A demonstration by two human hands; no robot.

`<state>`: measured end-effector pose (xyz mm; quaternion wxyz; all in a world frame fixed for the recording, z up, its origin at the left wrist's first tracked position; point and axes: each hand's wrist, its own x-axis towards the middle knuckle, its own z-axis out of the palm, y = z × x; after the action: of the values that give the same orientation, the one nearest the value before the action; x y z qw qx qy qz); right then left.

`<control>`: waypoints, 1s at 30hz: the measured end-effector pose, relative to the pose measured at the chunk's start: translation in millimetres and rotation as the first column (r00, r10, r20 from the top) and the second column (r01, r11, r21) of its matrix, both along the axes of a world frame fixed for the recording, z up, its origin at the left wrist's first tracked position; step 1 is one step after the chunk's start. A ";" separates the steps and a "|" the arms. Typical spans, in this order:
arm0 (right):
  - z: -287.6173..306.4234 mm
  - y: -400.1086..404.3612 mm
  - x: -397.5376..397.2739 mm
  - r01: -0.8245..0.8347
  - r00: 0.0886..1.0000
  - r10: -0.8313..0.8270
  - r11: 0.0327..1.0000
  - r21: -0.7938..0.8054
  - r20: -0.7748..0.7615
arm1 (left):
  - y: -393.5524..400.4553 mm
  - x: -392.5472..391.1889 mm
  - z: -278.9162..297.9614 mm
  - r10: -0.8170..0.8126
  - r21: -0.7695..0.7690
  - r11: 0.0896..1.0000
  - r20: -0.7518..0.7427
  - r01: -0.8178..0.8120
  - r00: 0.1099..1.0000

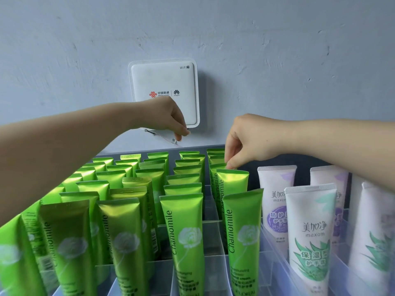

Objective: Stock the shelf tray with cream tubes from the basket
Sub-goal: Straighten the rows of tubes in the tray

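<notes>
Several rows of green Chamomile cream tubes [181, 227] stand cap-down in the clear divided shelf tray [211, 214]. My right hand [245, 142] reaches down over the rightmost green column and pinches the crimped top edge of a green cream tube [234, 182] there. Above the back rows, my left hand [168, 116] hovers with its fingers curled down and bunched against the thumb; nothing shows in it. The basket is out of view.
White maxam tubes [310, 231] with purple and green prints stand in a clear bin [275, 248] to the right. A white WiFi box [164, 82] hangs on the grey wall behind, a tagged cable dangling under it. Some tray slots between the right green columns hold nothing.
</notes>
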<state>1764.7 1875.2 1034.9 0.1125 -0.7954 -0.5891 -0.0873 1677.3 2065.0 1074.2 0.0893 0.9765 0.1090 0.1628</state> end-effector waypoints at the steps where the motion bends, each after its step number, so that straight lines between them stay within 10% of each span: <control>1: 0.4 -0.5 -0.4 0.003 1.000 -0.002 1.000 -0.010 0.006 | 0.4 -2.3 -0.4 0.004 -0.008 1.000 0.003 -0.004 1.000; 18: 9.3 -18.6 -10.4 0.028 0.999 -0.028 0.999 0.017 0.040 | -36.7 -26.7 -6.6 -0.148 -0.060 0.986 0.109 0.155 0.983; 30: 10.8 -67.6 -36.6 -0.019 0.995 0.027 0.995 0.095 -0.093 | -91.2 -22.7 -30.4 -0.302 0.099 0.941 -0.190 0.324 0.934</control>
<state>1728.1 1807.7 1045.7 0.1783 -0.7857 -0.5875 -0.0762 1654.6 1973.8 1043.8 0.0411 0.9955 -0.0514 0.0682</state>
